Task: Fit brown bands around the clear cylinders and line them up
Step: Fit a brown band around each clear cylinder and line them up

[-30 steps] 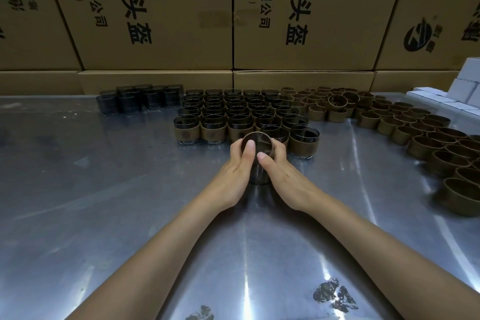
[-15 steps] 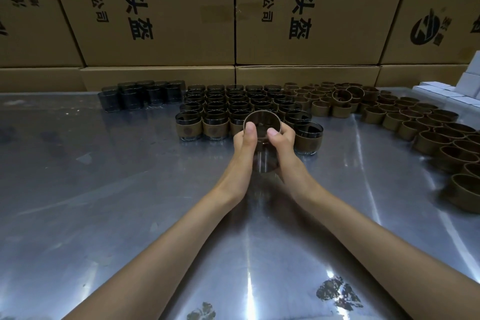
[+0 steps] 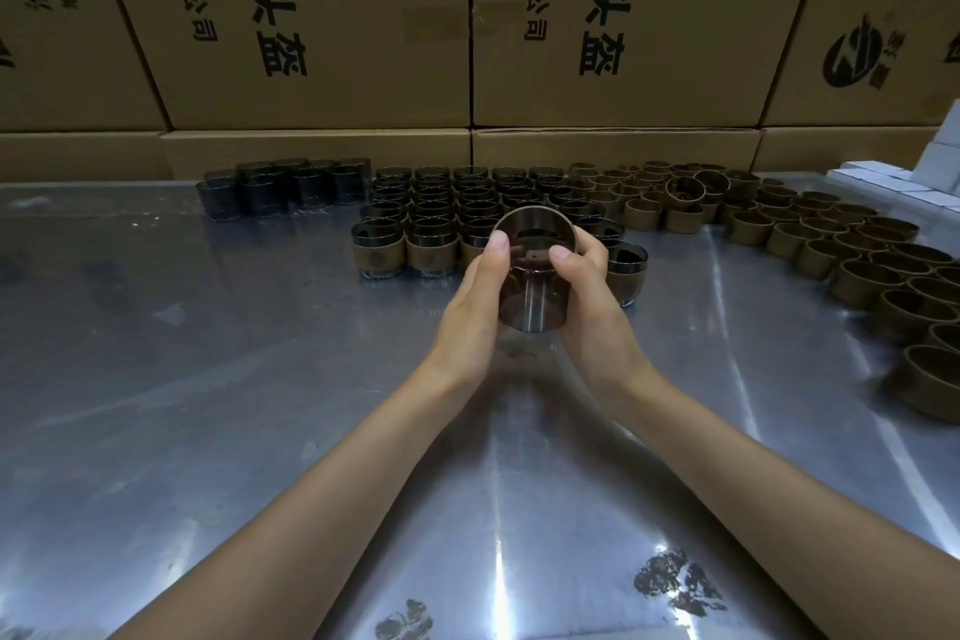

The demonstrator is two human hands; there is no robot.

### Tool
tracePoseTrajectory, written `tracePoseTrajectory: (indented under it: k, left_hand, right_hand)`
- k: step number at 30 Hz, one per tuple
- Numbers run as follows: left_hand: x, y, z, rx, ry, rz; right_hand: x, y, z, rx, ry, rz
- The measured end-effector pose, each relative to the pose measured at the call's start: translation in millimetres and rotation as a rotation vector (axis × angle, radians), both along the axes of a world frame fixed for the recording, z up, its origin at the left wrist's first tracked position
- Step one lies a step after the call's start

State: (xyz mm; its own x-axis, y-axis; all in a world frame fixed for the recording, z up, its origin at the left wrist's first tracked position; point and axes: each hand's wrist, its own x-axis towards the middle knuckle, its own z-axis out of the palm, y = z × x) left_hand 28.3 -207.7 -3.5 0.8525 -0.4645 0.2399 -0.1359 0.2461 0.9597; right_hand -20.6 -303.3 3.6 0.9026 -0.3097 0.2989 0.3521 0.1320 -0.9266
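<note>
Both of my hands hold one clear cylinder (image 3: 535,299) just above the steel table, its open mouth tilted toward me. My left hand (image 3: 475,299) grips its left side, thumb on the rim. My right hand (image 3: 589,299) grips the right side, thumb on the rim too. A brown band (image 3: 535,224) sits around its upper part. Behind it stand rows of banded cylinders (image 3: 431,234). Several bare clear cylinders (image 3: 280,190) stand at the back left. Loose brown bands (image 3: 810,244) spread over the right of the table.
A wall of printed cardboard boxes (image 3: 467,26) closes off the back of the steel table (image 3: 208,405). Small white boxes (image 3: 914,177) are stacked at the far right. Dark smudges (image 3: 675,582) mark the table's near edge.
Both hands have lifted the cylinder off the table and tipped its mouth toward me. The band now sits round its upper part.
</note>
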Motion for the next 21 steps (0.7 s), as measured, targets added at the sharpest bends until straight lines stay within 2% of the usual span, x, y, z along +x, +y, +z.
tracePoseTrajectory:
  k: [21]
  left_hand:
    - [-5.9, 6.9, 10.6, -0.193, 0.129, -0.087]
  right_hand:
    - [4.2, -3.6, 0.8, 0.116, -0.030, -0.039]
